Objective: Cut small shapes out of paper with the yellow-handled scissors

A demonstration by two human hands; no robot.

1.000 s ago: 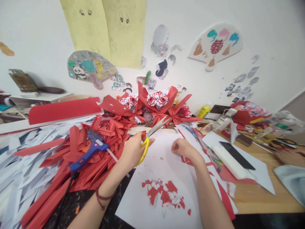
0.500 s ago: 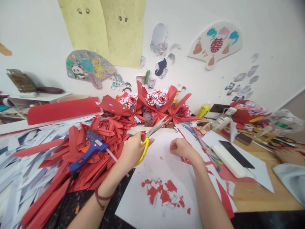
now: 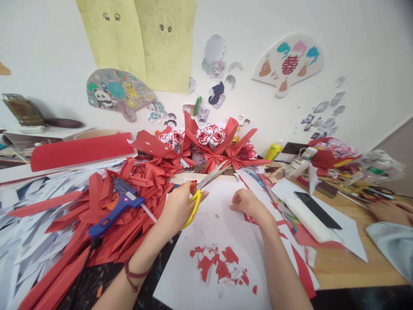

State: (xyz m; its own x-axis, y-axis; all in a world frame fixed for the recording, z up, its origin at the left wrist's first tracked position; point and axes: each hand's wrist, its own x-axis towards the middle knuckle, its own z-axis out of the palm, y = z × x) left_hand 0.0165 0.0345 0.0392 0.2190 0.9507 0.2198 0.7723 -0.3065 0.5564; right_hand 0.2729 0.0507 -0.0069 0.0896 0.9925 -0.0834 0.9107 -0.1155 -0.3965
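My left hand is wrapped round a pair of scissors with yellow-and-orange handles. Its blades point up and to the right, slightly apart. Across the white paper, my right hand is closed with the fingers curled in; whether anything is between them I cannot make out. Between my forearms, red and white paper scraps lie in a small heap on that sheet. A blue glue gun rests on the red folded paper strips to the left of my left hand.
White paper strips cover the far left. Red-wrapped paper flowers stand along the wall. On the right lie a black phone on a white block, bottles and a brown block. Another person's hand rests at the right edge.
The view has shifted slightly. Both hands keep nearly the same place and pose, with the scissors still in my left hand. At the right edge, more of the other person's hands shows.
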